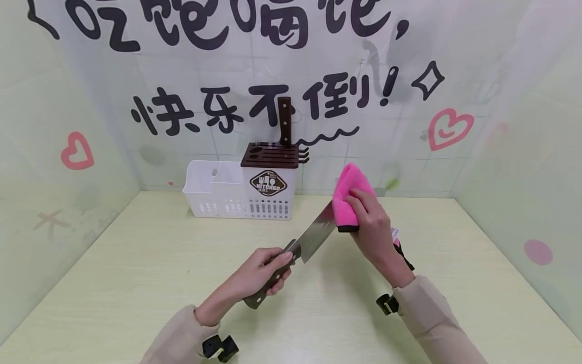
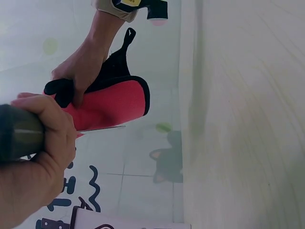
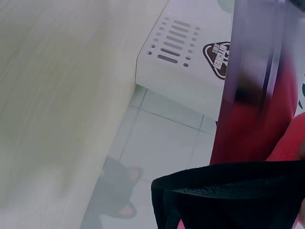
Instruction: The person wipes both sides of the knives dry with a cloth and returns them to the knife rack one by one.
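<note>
My left hand [image 1: 259, 273] grips the dark riveted handle of a wide-bladed kitchen knife [image 1: 318, 230], its blade slanting up and away to the right. The right hand [image 1: 373, 222] holds a folded pink cloth [image 1: 345, 202] with black edging against the far part of the blade, hiding the tip. In the left wrist view, the cloth [image 2: 119, 102] looks red, and a black loop sticks out beside the right hand [image 2: 86, 67]. The right wrist view shows the shiny blade [image 3: 252, 71] close up, reflecting red, with the cloth's black edge [image 3: 228, 191] below.
Behind the hands, a white knife holder [image 1: 270, 207] with a brown slotted top stands near the back wall. One brown-handled knife [image 1: 285, 121] is upright in it. An open white compartment [image 1: 197, 177] adjoins its left. Walls enclose the pale tabletop [image 1: 136, 268] at back and sides.
</note>
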`<move>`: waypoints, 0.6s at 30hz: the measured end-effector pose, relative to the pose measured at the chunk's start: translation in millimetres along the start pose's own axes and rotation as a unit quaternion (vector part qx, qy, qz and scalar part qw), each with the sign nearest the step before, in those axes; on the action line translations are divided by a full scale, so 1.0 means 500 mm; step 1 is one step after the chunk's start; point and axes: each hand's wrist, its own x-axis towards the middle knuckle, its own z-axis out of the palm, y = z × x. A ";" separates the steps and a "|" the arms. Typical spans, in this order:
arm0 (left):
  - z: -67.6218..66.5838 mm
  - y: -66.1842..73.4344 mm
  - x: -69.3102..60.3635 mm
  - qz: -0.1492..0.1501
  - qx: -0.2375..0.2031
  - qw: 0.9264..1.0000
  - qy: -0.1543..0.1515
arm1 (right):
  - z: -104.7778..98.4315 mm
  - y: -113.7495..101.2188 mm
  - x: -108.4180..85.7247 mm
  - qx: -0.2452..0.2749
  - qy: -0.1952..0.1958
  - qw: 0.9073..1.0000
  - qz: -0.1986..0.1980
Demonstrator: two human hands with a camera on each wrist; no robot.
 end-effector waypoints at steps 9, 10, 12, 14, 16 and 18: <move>0.001 -0.003 0.008 -0.020 -0.044 0.999 0.011 | 0.007 -0.026 -0.006 0.010 -0.025 0.999 -0.031; 0.001 -0.003 0.009 -0.020 -0.046 0.999 0.012 | 0.008 -0.030 -0.006 0.011 -0.028 0.999 -0.037; 0.001 -0.003 0.010 -0.021 -0.050 0.998 0.013 | 0.010 -0.036 -0.008 0.012 -0.031 0.998 -0.045; 0.000 -0.003 0.011 -0.022 -0.054 0.998 0.013 | 0.012 -0.040 -0.008 0.010 -0.032 0.998 -0.054; 0.000 -0.003 0.012 -0.024 -0.058 0.998 0.014 | 0.012 -0.044 -0.008 0.008 -0.035 0.997 -0.062; -0.001 -0.003 0.013 -0.026 -0.060 0.998 0.016 | 0.011 -0.049 -0.008 0.006 -0.039 0.997 -0.072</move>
